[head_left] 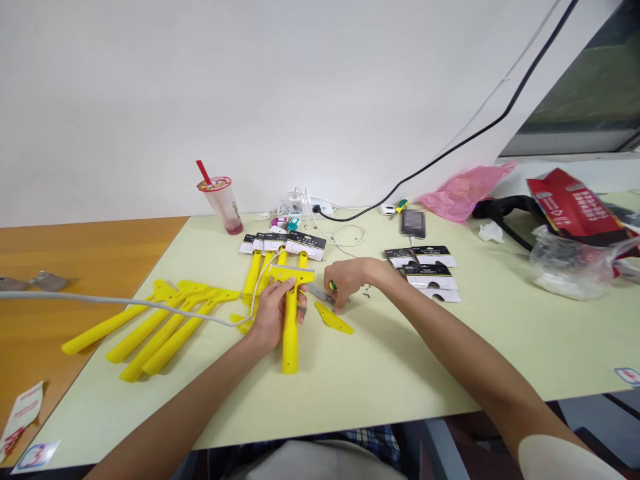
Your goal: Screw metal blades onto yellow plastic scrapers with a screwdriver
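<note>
My left hand (273,312) is closed round the handle of a yellow scraper (291,333), which has a metal strip along its wide head. The scraper's head points away from me. To its right, my right hand (349,280) reaches down to the table with fingers bent together. A small tool with a green and yellow end (333,285) shows between those fingers; most of it is hidden. Flat grey metal pieces (320,293) lie by the fingertips, and tiny screws (367,291) are scattered alongside. Just below sits a loose yellow cover plate (334,320).
Several yellow scraper handles (173,327) lie at left, under a grey cable (125,296). Carded scrapers (306,245) and black-and-white cards (429,272) lie further back. A drink cup (223,203), a power strip (320,205), a phone (413,224) and bags (575,267) stand around them.
</note>
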Motion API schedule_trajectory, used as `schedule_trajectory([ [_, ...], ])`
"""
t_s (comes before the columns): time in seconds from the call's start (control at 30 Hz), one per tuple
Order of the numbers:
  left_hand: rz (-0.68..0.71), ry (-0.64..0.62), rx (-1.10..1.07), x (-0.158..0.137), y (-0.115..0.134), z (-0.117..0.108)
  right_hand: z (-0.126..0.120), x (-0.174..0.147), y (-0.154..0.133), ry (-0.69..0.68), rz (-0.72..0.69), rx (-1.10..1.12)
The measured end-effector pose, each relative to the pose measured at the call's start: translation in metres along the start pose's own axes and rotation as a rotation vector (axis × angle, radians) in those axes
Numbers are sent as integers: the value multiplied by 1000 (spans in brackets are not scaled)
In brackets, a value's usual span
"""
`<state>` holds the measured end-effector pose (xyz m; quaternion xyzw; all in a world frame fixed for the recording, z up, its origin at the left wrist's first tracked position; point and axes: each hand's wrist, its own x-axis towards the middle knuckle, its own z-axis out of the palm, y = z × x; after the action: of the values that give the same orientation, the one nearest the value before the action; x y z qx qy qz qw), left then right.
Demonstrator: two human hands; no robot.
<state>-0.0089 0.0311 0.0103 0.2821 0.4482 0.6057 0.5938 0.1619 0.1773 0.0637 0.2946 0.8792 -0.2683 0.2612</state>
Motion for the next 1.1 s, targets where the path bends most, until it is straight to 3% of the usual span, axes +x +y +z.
schedule_trajectory([
  [0.17,-22,-17,-21,0,-1,0,-1,-1,-7,78,-151,40],
  [0.4,-29,-71,-22,2,-2,-4,0,-2,-13,26,-252,116],
  [0.7,-40,-77,-20,2,-3,-5,4,1,-16,36,-121,11],
  [0.83,-24,-45,-28,2,-2,-3,-2,-9,-13,78,-132,14],
  [0.93,2,-7,-20,2,-3,-2,-12,-27,-11,140,-185,80],
  [1.1,6,-4,21,2,-7,-1,-21,-45,-16,383,-317,129],
])
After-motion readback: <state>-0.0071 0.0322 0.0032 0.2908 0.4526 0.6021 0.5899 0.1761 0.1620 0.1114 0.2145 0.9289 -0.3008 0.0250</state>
